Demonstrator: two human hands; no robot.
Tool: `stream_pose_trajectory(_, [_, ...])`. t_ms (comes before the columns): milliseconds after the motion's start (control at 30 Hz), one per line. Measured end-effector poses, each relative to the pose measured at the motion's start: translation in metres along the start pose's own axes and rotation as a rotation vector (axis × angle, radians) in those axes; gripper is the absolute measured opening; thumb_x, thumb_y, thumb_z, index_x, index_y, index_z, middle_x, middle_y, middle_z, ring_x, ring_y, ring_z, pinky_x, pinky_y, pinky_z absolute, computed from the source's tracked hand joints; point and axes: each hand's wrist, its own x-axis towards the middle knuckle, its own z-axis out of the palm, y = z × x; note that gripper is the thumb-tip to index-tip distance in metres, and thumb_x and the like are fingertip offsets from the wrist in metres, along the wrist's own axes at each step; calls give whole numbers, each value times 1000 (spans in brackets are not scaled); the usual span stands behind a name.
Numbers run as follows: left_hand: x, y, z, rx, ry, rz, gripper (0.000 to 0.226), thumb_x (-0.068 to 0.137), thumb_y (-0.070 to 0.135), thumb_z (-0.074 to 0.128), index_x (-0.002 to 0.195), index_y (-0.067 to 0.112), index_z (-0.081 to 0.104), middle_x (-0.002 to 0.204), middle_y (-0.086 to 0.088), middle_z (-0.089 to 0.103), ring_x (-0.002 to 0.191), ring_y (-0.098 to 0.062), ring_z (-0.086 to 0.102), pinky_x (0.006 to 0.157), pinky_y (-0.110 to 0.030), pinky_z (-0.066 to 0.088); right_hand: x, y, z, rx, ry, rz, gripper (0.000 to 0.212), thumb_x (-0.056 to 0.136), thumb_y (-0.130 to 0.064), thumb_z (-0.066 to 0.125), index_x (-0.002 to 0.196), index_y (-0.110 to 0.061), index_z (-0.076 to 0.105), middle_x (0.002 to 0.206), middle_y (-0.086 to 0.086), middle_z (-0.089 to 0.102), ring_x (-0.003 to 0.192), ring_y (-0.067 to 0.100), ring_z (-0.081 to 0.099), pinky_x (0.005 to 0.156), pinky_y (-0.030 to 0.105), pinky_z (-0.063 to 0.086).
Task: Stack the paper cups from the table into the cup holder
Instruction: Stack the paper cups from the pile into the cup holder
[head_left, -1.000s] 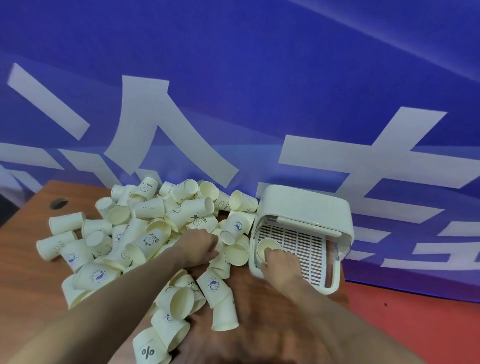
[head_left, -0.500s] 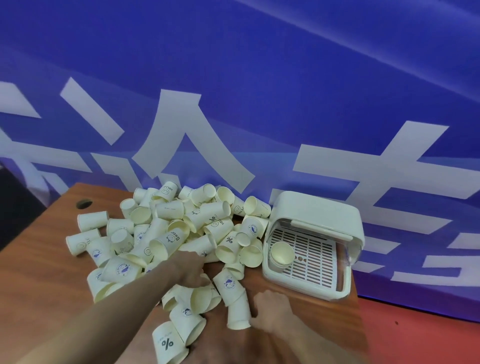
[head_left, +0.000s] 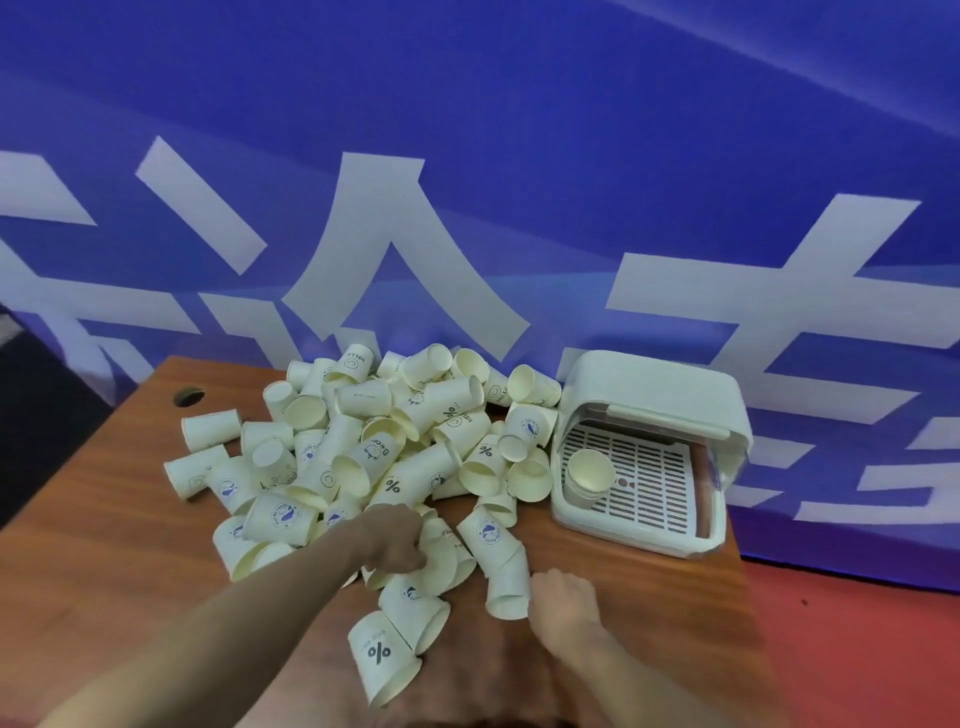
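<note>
Paper cups (head_left: 374, 452): a loose heap of several dozen on the wooden table (head_left: 93, 561), most lying on their sides, some nested in pairs, spilling from the far middle toward the near edge. A few printed cups, one marked "%" (head_left: 382, 657), lie nearest the onlooker.

Cup holder (head_left: 649, 457): white plastic box with slotted floor and raised lid, at the right of the heap near the table's right edge. Inside, at its left, a short stack of cups (head_left: 589, 475), mouth up. The task looks barely begun.

Left hand (head_left: 397, 540): reaching into the near side of the heap, fingers curled down among the cups; it seems to grip one, but which cup cannot be told.

Right hand (head_left: 563, 603): just beside a nested pair of cups (head_left: 506, 571) lying on the table, fingers bent at the lower cup's rim; whether it pinches the rim or merely touches it cannot be told.

Risks, as judged:
- Pulling a cup from low in the heap may set the upper cups rolling, some off the near or left edge.
- Thin paper walls may crush under a hard squeeze, and a dented cup will not nest cleanly.
- The nested pair may separate when lifted by the rim.
- A cup set askew may tilt the stack in the holder.
</note>
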Motion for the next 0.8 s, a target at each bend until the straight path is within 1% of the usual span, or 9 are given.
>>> stream_pose_trajectory(100, [-1,-4,-5,-67,5,1,37,85,36,50,64,9,63,53,-2,57,54,-19,59,57,-30,52,-1,4,-5,46,37,28,30,90,-10,43,107,-16,67,108,4,69,101,26,65,71,32,40])
stream_pose_trajectory(167, [0,-4,-11,-95,3,18,37,87,35,49,66,9,65,57,-5,61,50,-16,58,53,-25,49,-3,10,-12,94,64,50,27,91,-16,43,102,-17,67,105,3,69,99,26,65,68,31,38])
stream_pose_trajectory(233, [2,-2,-17,-181,-9,35,35,85,34,50,66,9,67,60,-9,66,49,-16,58,56,-27,52,-4,17,-18,171,89,74,22,91,-23,43,94,-19,65,101,4,69,96,26,65,68,32,40])
stream_pose_trajectory(333, [6,6,-26,-295,-13,54,32,82,30,52,56,14,60,53,-3,62,48,-17,55,53,-25,48,-7,30,-25,282,97,105,19,89,-32,45,77,-21,55,87,2,65,88,26,64,70,32,44])
stream_pose_trajectory(433, [9,19,-39,-359,-6,70,32,84,28,53,57,14,59,56,-4,61,43,-13,51,49,-22,44,-8,45,-33,351,121,145,29,86,-32,48,61,-19,42,68,-4,51,72,21,55,64,29,41])
stream_pose_trajectory(533, [12,37,-53,-384,27,108,33,87,26,52,58,12,59,53,-1,57,41,-10,48,46,-19,42,-9,63,-45,400,156,176,29,83,-32,51,58,-19,44,60,-5,48,67,19,53,61,29,43])
stream_pose_trajectory(600, [15,50,-64,-405,65,130,35,86,25,52,53,12,54,53,-1,55,46,-12,47,53,-23,42,-10,78,-54,455,182,193,27,80,-32,52,57,-18,45,60,-5,49,64,18,52,61,31,46])
stream_pose_trajectory(667, [20,64,-74,-443,109,152,40,86,21,52,47,13,49,46,2,51,43,-9,45,59,-25,42,-10,94,-63,530,210,217,26,78,-32,53,57,-19,45,58,-4,48,59,16,50,60,32,47])
stream_pose_trajectory(800, [35,90,-88,-555,250,172,37,89,19,54,53,13,57,50,3,56,40,-4,47,54,-23,44,-13,126,-71,669,272,334,25,79,-34,56,60,-19,49,63,-4,55,63,16,54,61,30,44])
